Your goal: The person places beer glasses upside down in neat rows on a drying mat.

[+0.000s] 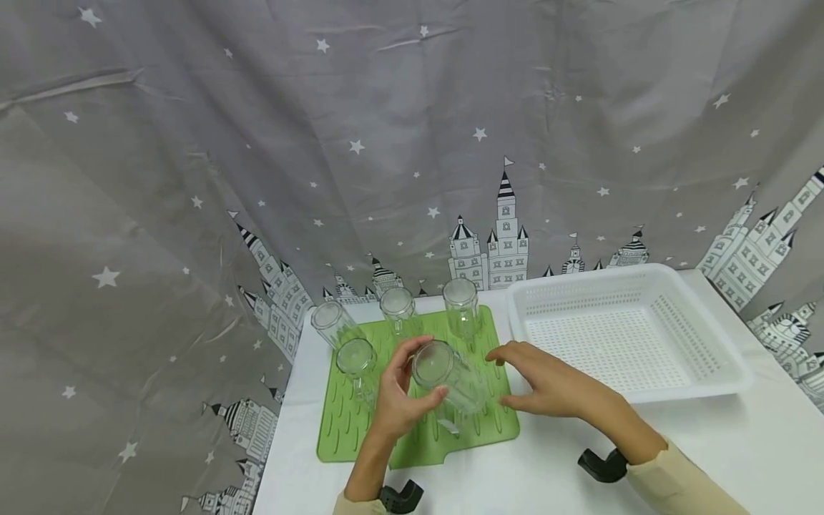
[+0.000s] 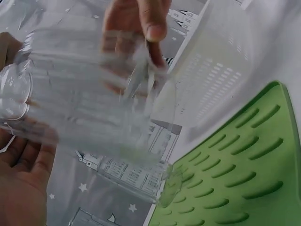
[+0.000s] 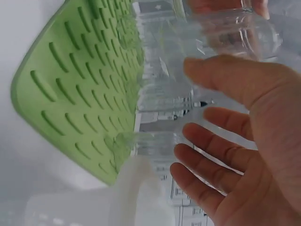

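My left hand (image 1: 394, 404) grips a clear glass mug (image 1: 460, 379) near its base, thumb on one side and fingers on the other. The mug is tilted, base up toward me, its mouth low over a green drying mat (image 1: 335, 429). To the right of this mug, my right hand (image 1: 547, 379) is spread with nothing in it; the right wrist view shows its fingers (image 3: 207, 165) apart and relaxed. Several other glass mugs stand upside down on the mat, among them one (image 1: 356, 357) just left of my left hand and one (image 1: 460, 304) at the back right.
A white perforated plastic basket (image 1: 714, 350) sits on the white table (image 1: 515, 479) right of the mat, with no items visible in it. Behind the table hangs a grey curtain (image 1: 386, 107) printed with stars and castles.
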Motion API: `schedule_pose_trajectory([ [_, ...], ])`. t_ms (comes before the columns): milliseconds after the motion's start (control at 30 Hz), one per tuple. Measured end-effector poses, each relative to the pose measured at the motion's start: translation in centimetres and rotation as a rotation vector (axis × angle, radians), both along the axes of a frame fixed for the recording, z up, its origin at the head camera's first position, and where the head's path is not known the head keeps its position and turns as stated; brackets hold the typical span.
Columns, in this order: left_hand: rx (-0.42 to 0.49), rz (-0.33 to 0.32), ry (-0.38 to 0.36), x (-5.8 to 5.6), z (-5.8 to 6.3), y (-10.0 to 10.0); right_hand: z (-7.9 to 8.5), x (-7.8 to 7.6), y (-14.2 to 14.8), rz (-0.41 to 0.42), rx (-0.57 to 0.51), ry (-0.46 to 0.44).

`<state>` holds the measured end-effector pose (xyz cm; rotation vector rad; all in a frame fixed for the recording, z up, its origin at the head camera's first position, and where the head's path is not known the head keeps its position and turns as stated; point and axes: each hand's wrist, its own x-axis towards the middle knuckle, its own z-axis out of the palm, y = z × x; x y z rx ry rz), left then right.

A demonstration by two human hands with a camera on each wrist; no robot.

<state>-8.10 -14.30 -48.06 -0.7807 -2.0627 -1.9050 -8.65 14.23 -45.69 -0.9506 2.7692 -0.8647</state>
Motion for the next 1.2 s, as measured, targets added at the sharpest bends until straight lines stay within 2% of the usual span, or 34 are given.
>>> schedule_pose_trajectory([
  [167,0.015,0.068,-0.014,-0.4,-0.1,-0.3,-0.6,1.3,1.6,-0.044,0.015,-0.006],
  [367,0.027,0.093,-0.008,-1.0,-0.4,-0.7,-1.2,2.1,2.7,-0.072,0.015,0.06],
  [633,-0.02,0.143,-0.087,-1.7,-1.0,-0.4,-2.0,2.6,3.4,-0.109,-0.006,0.051],
  [767,-0.045,0.183,-0.109,-2.0,-0.7,-0.1,-2.4,3.0,3.5,-0.102,-0.026,0.072],
  [1000,-0.082,0.205,-0.164,-2.2,-0.9,0.1,-2.5,3.3,3.7,-0.133,-0.031,0.053],
  [1200,-0.093,0.2,-0.199,-2.4,-2.1,0.2,-2.4,3.5,3.9,-0.145,-0.032,0.047],
])
